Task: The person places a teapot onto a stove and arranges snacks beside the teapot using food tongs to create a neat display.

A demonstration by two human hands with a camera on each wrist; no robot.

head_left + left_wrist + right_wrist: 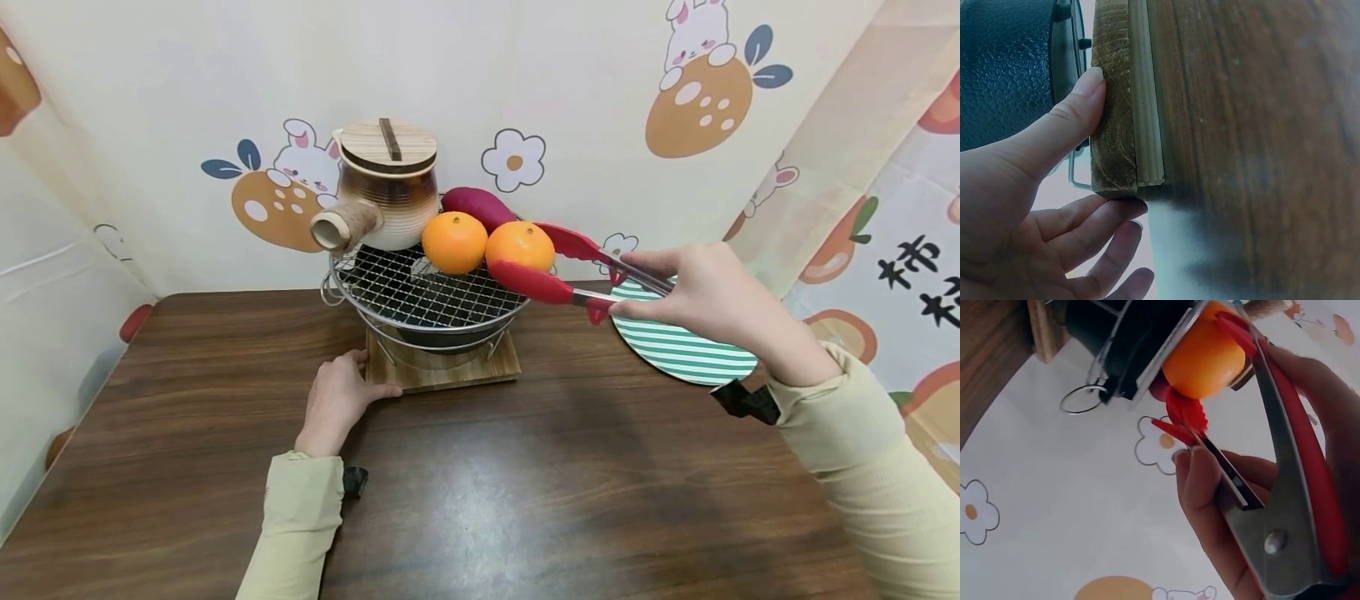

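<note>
Pale khaki-green long sleeves, black wrist straps, bare hands.

Backdrop cloth, black characters "柿"

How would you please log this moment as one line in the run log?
left hand: touches wooden base | right hand: grips red tongs | tongs: clamp orange on grill rack | second orange, teapot: on rack

I see red tips on the tongs, closed around an orange mandarin on the silver wire grill. Left of that mandarin sits a second orange one; behind it, a purple sweet potato. Right of the grill lies a green-and-white striped plate. The surface is dark brown woodgrain.
</note>
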